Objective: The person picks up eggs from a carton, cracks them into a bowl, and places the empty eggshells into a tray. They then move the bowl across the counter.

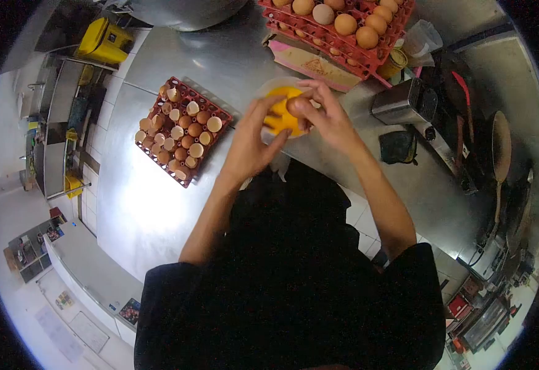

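Note:
My right hand (328, 117) has its fingers wrapped round a brown egg (295, 106), held over a clear bowl (275, 83). Bright yellow-orange egg yolk (288, 92) fills much of the bowl. On the bowl's left side is my left hand (257, 132), thumb and fingers spread apart, fingertips over the yolk and nothing between them. To the left lies a red egg tray (218, 111) loaded with broken brown eggshells (177, 132), many with their pale insides facing up. Beyond the bowl, stacked red trays (374, 63) carry whole brown eggs (345, 24).
Under the stacked trays shows a pink cardboard piece (312, 63). At right on the steel table (152, 209) stand a metal box (399, 102), a dark pouch (398, 147) and a long-handled strainer (501, 145). A large metal pot (186, 12) is at the back.

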`<state>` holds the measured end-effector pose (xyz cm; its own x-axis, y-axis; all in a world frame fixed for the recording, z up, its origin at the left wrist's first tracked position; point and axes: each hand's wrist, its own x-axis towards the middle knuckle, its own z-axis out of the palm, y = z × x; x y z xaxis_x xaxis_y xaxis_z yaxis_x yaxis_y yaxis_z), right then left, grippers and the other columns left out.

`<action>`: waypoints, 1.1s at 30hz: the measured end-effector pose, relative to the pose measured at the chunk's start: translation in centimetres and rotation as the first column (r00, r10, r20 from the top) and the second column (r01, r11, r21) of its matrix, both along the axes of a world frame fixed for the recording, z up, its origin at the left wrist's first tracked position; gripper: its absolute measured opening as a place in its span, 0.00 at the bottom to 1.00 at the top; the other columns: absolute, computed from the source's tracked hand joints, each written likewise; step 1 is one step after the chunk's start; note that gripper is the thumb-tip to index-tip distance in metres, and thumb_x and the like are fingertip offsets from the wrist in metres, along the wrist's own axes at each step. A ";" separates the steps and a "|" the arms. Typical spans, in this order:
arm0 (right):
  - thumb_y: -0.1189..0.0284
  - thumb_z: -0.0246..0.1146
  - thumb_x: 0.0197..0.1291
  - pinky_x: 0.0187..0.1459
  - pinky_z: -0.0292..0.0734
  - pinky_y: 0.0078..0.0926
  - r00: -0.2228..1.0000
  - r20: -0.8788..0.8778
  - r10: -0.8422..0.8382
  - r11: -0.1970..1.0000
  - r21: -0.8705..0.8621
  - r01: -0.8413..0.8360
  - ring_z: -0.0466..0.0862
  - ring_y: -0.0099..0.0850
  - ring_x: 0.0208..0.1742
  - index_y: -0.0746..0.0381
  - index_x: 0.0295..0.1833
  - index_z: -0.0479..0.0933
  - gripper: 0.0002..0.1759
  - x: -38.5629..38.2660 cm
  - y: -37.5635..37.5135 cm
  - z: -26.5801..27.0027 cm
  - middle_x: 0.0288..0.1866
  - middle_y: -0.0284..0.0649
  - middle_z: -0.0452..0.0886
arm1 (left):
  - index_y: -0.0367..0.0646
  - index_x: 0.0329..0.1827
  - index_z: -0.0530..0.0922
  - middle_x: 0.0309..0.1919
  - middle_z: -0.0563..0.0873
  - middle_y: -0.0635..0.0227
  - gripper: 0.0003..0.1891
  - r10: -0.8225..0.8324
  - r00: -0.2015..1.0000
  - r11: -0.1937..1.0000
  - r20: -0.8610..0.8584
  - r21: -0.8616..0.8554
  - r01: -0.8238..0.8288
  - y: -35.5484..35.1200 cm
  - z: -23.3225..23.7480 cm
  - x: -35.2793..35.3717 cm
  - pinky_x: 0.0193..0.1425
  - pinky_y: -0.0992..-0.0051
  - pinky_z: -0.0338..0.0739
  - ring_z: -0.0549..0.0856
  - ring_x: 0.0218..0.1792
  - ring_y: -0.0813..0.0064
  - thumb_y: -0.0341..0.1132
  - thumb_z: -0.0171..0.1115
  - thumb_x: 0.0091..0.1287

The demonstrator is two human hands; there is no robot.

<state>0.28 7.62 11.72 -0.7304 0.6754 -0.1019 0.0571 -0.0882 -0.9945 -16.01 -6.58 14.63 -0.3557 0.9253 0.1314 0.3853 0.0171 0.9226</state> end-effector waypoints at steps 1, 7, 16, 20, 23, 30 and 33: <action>0.65 0.67 0.82 0.44 0.86 0.25 0.998 -0.015 0.063 0.994 -0.085 -0.064 0.87 0.24 0.43 0.65 0.71 0.76 0.21 -0.7 1.0 -0.2 0.54 0.39 0.83 | 0.40 0.69 0.83 0.62 0.88 0.57 0.22 -0.060 0.995 0.996 -0.083 0.054 0.064 1.3 0.0 -1.0 0.54 0.69 0.89 0.92 0.51 0.66 0.26 0.76 0.72; 0.70 0.68 0.80 0.44 0.83 0.22 0.970 0.034 0.240 0.970 -0.041 -0.239 0.87 0.19 0.44 0.65 0.70 0.77 0.20 -2.3 2.8 0.6 0.50 0.35 0.87 | 0.38 0.70 0.82 0.62 0.88 0.56 0.24 -0.138 0.990 0.990 -0.015 -0.006 0.138 2.8 -0.4 -3.7 0.63 0.65 0.91 0.94 0.58 0.62 0.28 0.78 0.72; 0.67 0.71 0.68 0.49 0.86 0.32 0.954 0.226 0.195 0.939 0.237 -0.248 0.90 0.27 0.44 0.68 0.59 0.85 0.20 -3.1 3.1 -2.6 0.45 0.40 0.91 | 0.37 0.66 0.88 0.60 0.90 0.54 0.20 -0.107 0.992 0.994 -0.061 -0.027 0.105 2.8 -2.5 -3.3 0.61 0.65 0.93 0.96 0.55 0.60 0.24 0.75 0.70; 0.66 0.71 0.68 0.47 0.84 0.32 0.950 0.259 0.177 0.938 0.247 -0.242 0.87 0.27 0.40 0.67 0.56 0.85 0.18 -3.3 2.8 -2.5 0.40 0.38 0.89 | 0.36 0.64 0.90 0.59 0.91 0.53 0.18 -0.091 0.994 0.995 -0.068 -0.036 0.089 2.8 -2.8 -3.3 0.60 0.65 0.93 0.96 0.53 0.59 0.25 0.74 0.71; 0.66 0.70 0.69 0.45 0.83 0.30 0.947 0.300 0.117 0.921 0.325 -0.216 0.85 0.24 0.38 0.67 0.56 0.85 0.17 -3.5 2.7 -2.6 0.39 0.37 0.88 | 0.36 0.64 0.90 0.58 0.92 0.52 0.17 -0.081 0.990 0.997 -0.116 -0.026 0.079 2.8 -2.8 -3.1 0.60 0.65 0.93 0.96 0.53 0.58 0.26 0.73 0.72; 0.70 0.68 0.72 0.46 0.84 0.29 0.950 0.206 0.233 0.960 0.105 -0.258 0.87 0.24 0.41 0.70 0.61 0.85 0.18 -3.2 2.7 -2.3 0.43 0.36 0.90 | 0.35 0.63 0.90 0.59 0.93 0.50 0.16 -0.089 0.994 0.992 -0.064 -0.096 0.083 3.0 -3.8 -3.8 0.60 0.64 0.93 0.96 0.53 0.57 0.30 0.72 0.74; 0.71 0.67 0.73 0.47 0.84 0.28 0.926 0.301 0.227 0.955 0.119 -0.272 0.88 0.23 0.43 0.70 0.64 0.84 0.20 -2.9 3.0 -2.1 0.46 0.37 0.91 | 0.35 0.62 0.90 0.58 0.93 0.50 0.16 -0.097 0.990 0.991 -0.101 -0.100 0.086 3.4 -3.7 -4.2 0.60 0.64 0.93 0.96 0.53 0.57 0.30 0.72 0.75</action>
